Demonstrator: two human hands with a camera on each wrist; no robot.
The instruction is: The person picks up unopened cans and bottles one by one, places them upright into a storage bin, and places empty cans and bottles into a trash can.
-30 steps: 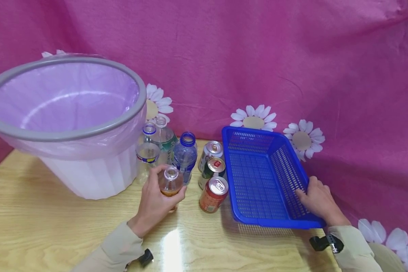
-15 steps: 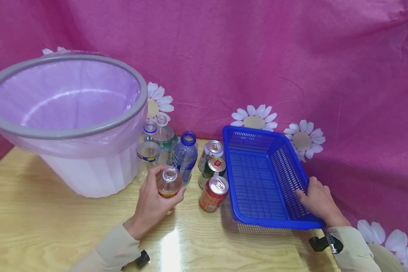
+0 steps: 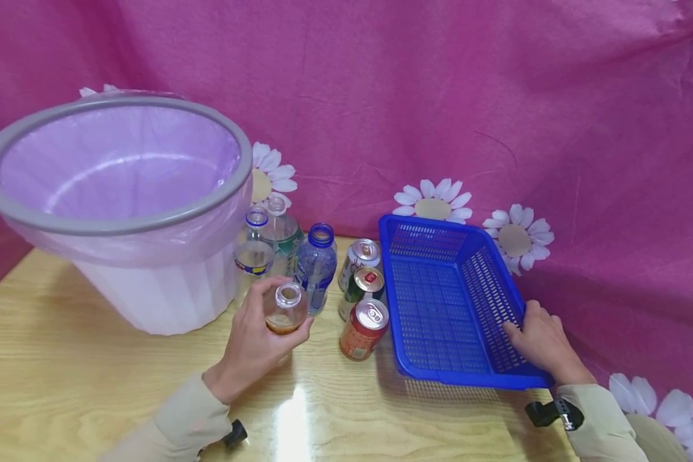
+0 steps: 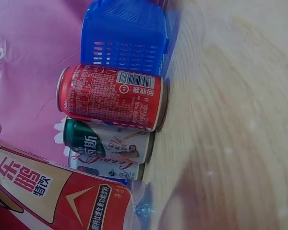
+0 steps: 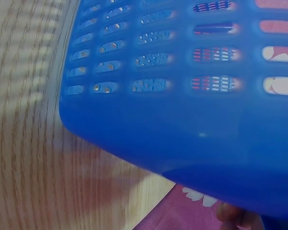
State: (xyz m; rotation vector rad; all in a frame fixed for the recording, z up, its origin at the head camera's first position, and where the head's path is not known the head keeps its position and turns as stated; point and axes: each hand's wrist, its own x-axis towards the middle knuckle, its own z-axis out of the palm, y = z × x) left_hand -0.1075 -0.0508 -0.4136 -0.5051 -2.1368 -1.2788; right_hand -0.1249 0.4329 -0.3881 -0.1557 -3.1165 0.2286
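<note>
My left hand (image 3: pixel 254 340) grips a clear, uncapped plastic drink bottle (image 3: pixel 285 311), thumb on one side and fingers round the other. Its red and yellow label (image 4: pixel 77 201) fills the lower corner of the left wrist view. To the right of the bottle, a red cola can (image 3: pixel 360 330), a green and white can (image 3: pixel 362 292) and a white can (image 3: pixel 360 262) stand in a line. My right hand (image 3: pixel 545 343) grips the right rim of a blue perforated basket (image 3: pixel 401 321), with the thumb inside it. Mostly the basket's wall (image 5: pixel 182 124) shows in the right wrist view.
A white bin (image 3: pixel 156 298) with a grey rim and a pale liner stands at the left. Beside it are a blue-rimmed bottle (image 3: pixel 254 250), a green-labelled bottle (image 3: pixel 289 240) and a blue bottle (image 3: pixel 316 263). Behind the wooden table (image 3: pixel 81 398) hangs a pink flowered cloth (image 3: pixel 346 96).
My left hand, with the bottle in its grip, has shifted slightly left, and the bottle's mouth tilts a little. The right hand and basket stay in place.
</note>
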